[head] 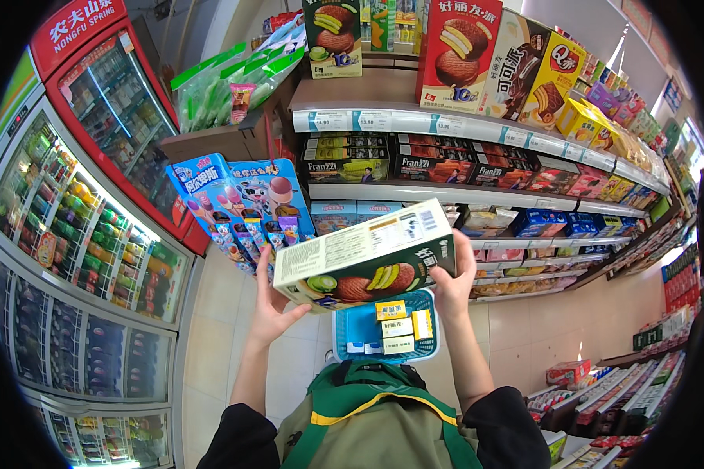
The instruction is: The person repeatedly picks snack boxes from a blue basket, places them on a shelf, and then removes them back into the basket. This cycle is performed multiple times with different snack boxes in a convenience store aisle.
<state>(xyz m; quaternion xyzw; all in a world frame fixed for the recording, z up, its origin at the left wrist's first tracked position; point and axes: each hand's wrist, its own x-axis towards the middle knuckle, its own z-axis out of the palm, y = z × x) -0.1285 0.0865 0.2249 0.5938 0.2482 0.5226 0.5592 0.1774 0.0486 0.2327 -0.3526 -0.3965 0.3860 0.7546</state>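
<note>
Between my two hands a dark green and cream carton of chocolate pies (364,258) is held up, tilted, with its printed narrow side facing me. My left hand (274,308) grips its left end, thumb at the lower front corner. My right hand (456,275) clasps the right end, thumb on the picture face. Below the carton a blue plastic shopping basket (352,350) is partly covered by it. Several small yellow and white boxes (397,328) lie in the basket, with small blue and white packs (364,347) at its near left.
Ahead, a snack shelf (352,94) carries a green pie carton (333,41), a red pie carton (459,55) and Franzzi boxes (434,164). A hanging lollipop display (252,199) stands front left. Glass-door drink fridges (88,234) line the left; low candy racks (610,398) stand right.
</note>
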